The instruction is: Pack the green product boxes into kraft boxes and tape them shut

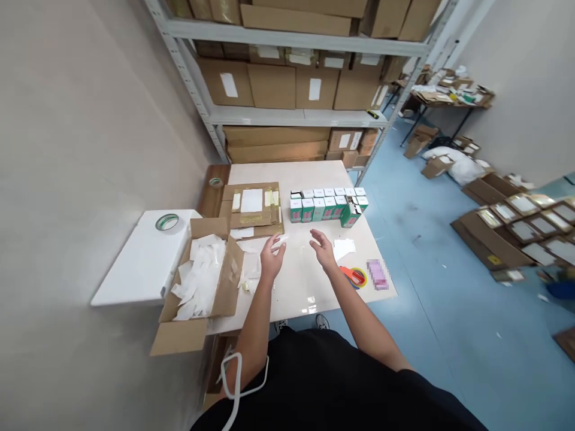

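My left hand [272, 258] is over the white table [294, 287], its fingers curled around a small whitish, see-through piece [281, 240] whose kind I cannot make out. Across from it, my right hand [322, 248] is held above the tabletop, fingers apart and holding nothing. Beyond the hands stand two rows of small green-and-white boxes [318, 209]. One box [351, 214] at the right end sits forward of the others, its top flaps up. White paper slips [344, 248] lie to the right of my right hand. Clear plastic pieces [251, 269] lie left of my left hand.
An open carton [233, 272] filled with white sheets stands at left, beside a white surface with a tape roll [168, 222]. Flattened cardboard [274, 224] lies behind. Orange-handled scissors [353, 276] rest near the table's right edge. Shelving [296, 115] with cartons rises behind.
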